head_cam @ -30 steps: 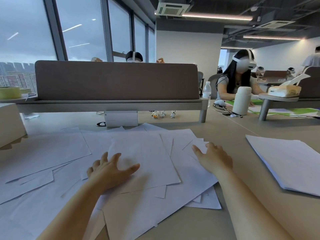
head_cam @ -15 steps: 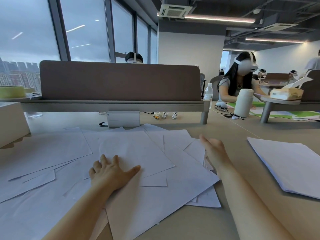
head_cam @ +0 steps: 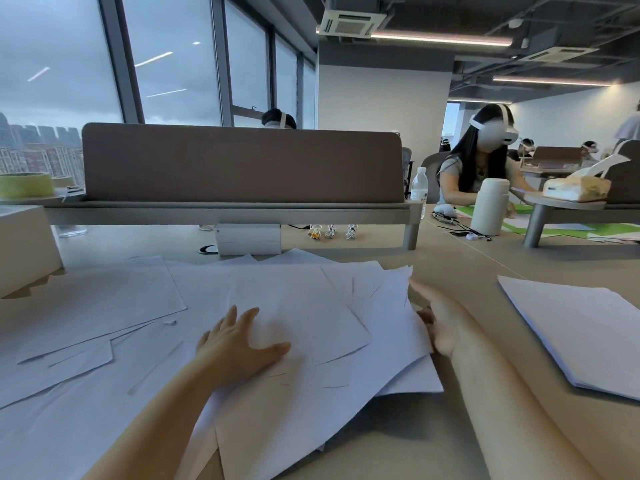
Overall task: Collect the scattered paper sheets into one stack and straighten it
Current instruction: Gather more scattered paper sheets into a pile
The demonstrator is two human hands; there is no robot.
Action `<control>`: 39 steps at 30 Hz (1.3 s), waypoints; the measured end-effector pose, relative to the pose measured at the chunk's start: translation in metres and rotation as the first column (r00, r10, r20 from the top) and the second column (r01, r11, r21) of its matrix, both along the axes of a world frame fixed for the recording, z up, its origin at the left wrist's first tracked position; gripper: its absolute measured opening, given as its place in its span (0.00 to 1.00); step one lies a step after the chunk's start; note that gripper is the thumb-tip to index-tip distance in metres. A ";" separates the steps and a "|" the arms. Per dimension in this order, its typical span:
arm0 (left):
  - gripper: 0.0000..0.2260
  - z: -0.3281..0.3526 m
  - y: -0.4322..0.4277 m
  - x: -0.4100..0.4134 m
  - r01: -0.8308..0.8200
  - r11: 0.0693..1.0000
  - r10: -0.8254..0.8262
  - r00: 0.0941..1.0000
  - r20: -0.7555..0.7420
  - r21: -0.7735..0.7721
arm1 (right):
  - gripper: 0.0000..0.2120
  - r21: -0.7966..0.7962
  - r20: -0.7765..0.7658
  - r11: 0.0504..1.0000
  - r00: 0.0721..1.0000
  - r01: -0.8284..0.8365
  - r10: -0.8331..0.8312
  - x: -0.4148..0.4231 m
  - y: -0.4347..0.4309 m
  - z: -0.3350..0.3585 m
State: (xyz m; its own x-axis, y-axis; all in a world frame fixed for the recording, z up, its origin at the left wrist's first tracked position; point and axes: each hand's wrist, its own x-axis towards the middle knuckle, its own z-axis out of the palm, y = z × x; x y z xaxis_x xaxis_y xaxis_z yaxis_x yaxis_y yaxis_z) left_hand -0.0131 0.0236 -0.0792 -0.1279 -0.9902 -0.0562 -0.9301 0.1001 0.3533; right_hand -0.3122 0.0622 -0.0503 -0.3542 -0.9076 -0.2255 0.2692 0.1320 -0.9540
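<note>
White paper sheets (head_cam: 304,306) lie scattered and overlapping across the beige desk (head_cam: 457,271), spreading from the left edge to the middle. My left hand (head_cam: 239,344) lies flat on top of the pile with fingers spread. My right hand (head_cam: 440,317) stands on its edge against the right side of the pile, fingers straight, pushing the sheet edges leftward. The sheets at that side are lifted and bunched. A separate neat stack of white sheets (head_cam: 581,327) lies on the desk at the right, apart from both hands.
A brown divider panel (head_cam: 242,164) on a grey shelf borders the desk's far side, with a white box (head_cam: 247,239) beneath it. A beige box (head_cam: 24,247) stands at the left. Beyond, a white flask (head_cam: 490,206), a water bottle (head_cam: 419,190) and seated people wearing headsets.
My right hand has come off the top of the pile, turned on its edge and pushed the right-hand sheets leftward. My left hand stays pressed on the pile.
</note>
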 end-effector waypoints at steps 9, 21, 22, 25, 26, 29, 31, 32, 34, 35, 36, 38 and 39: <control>0.35 -0.002 -0.001 0.001 0.229 0.973 -0.229 0.968 -0.103 -0.010 | 0.19 0.095 -0.260 0.963 0.928 -0.251 0.267 0.009 -0.002 -0.012; 0.34 -0.003 -0.002 0.015 0.084 0.995 -0.087 0.993 0.083 0.045 | 0.06 0.175 -0.427 0.983 0.895 -0.060 0.131 -0.022 0.000 -0.011; 0.35 -0.003 -0.001 0.014 0.066 0.997 -0.070 0.991 0.114 0.044 | 0.06 0.193 -0.411 0.977 0.897 -0.090 0.163 -0.024 0.000 -0.012; 0.40 -0.001 0.001 0.013 0.007 0.998 -0.017 0.987 0.160 0.059 | 0.06 0.226 -0.411 0.966 0.887 -0.122 0.208 -0.026 -0.001 -0.014; 0.42 -0.002 0.000 0.013 0.025 0.997 -0.038 0.984 0.176 0.072 | 0.06 0.226 -0.420 0.967 0.884 -0.116 0.204 -0.024 -0.002 -0.015; 0.47 -0.003 -0.002 0.012 0.120 0.988 -0.133 0.979 0.155 0.092 | 0.06 0.200 -0.449 0.975 0.876 -0.096 0.178 -0.016 -0.004 -0.016; 0.49 -0.001 -0.002 0.010 0.183 0.979 -0.187 0.981 0.042 0.090 | 0.07 0.162 -0.435 0.978 0.880 -0.131 0.190 -0.009 -0.003 -0.014; 0.52 -0.001 -0.003 0.010 0.214 0.974 -0.212 0.977 -0.031 0.078 | 0.07 0.147 -0.416 0.977 0.886 -0.156 0.204 -0.006 -0.002 -0.013; 0.56 0.000 -0.001 0.010 0.257 0.966 -0.246 0.953 -0.178 0.041 | 0.07 0.125 -0.379 0.970 0.894 -0.207 0.239 -0.003 -0.001 -0.012; 0.56 0.000 -0.001 0.010 0.270 0.962 -0.256 0.935 -0.244 0.027 | 0.07 0.116 -0.364 0.966 0.895 -0.231 0.257 -0.001 -0.001 -0.012; 0.55 0.000 0.000 0.010 0.278 0.961 -0.262 0.918 -0.297 0.013 | 0.08 0.109 -0.351 0.962 0.896 -0.250 0.273 -0.001 -0.001 -0.013; 0.50 0.001 0.000 0.010 0.260 0.965 -0.252 0.906 -0.339 -0.020 | 0.12 0.110 -0.334 0.956 0.895 -0.273 0.295 -0.001 -0.004 -0.015; 0.45 0.001 -0.001 0.009 0.227 0.973 -0.229 0.914 -0.334 -0.046 | 0.14 0.115 -0.337 0.954 0.893 -0.276 0.299 -0.001 -0.005 -0.017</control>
